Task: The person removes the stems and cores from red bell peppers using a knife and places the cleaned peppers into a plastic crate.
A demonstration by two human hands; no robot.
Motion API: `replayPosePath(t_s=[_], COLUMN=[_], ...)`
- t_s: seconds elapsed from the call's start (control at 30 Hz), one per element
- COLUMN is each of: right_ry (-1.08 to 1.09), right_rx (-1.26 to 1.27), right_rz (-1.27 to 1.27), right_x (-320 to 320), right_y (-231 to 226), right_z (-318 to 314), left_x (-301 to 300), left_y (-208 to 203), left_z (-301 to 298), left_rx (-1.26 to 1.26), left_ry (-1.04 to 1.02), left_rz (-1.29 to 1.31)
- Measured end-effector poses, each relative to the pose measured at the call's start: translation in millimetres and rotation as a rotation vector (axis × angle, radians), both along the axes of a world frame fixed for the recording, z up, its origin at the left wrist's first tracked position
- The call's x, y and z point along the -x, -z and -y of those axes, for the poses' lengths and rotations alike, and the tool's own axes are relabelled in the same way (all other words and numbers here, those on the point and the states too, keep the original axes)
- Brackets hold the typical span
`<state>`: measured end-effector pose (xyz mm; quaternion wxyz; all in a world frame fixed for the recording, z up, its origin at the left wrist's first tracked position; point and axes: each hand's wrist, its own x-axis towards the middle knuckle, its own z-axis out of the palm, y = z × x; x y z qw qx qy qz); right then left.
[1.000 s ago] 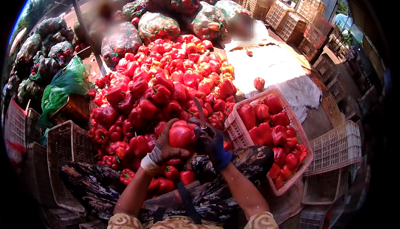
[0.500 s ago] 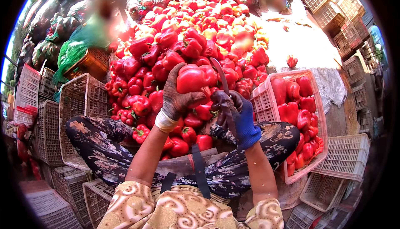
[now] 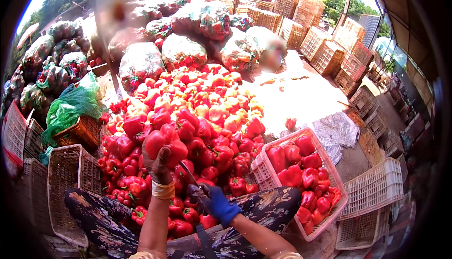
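My left hand (image 3: 161, 168), in a soiled glove with a pale cuff, is closed around a large red bell pepper (image 3: 165, 142) and holds it up over the heap. In a blue, dark-palmed glove, my right hand (image 3: 217, 203) grips a knife (image 3: 189, 173) with a curved blade. The blade slants up and left below the held pepper, and its handle is mostly covered by my fingers. Before my crossed legs lies a big heap of red bell peppers (image 3: 188, 117). On my right stands a pink crate (image 3: 263, 172) filled with more of them.
Empty-looking pale crates stand at left (image 3: 70, 174) and right (image 3: 374, 193). Green netting (image 3: 75, 106) drapes over an orange crate. Stuffed mesh sacks (image 3: 183, 52) line the heap's far side, and stacked crates (image 3: 325, 52) rise behind. Plastic sheeting (image 3: 336, 134) lies at right.
The view has tilted upward and now takes in the yard beyond. My hands sit lower and further left in it. The knife has swung from nearly upright to leaning left; both hands keep their holds.
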<state>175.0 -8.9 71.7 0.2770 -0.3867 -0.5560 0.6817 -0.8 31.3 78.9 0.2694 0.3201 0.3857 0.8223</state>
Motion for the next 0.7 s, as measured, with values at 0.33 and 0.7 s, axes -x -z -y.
replayPosePath(t_s=[0.33,0.7], right_ry=[0.274,0.009], right_rx=[-0.491,0.119], right_rz=[-0.167,-0.040], right_x=[6,-4], right_y=[-17,-36], right_z=[-37,-37], left_x=[2,-15], left_y=[8,6], left_z=[45,58], left_rx=[0.224,0.373], left_ry=[0.221,0.340], left_rz=[-0.199,-0.099])
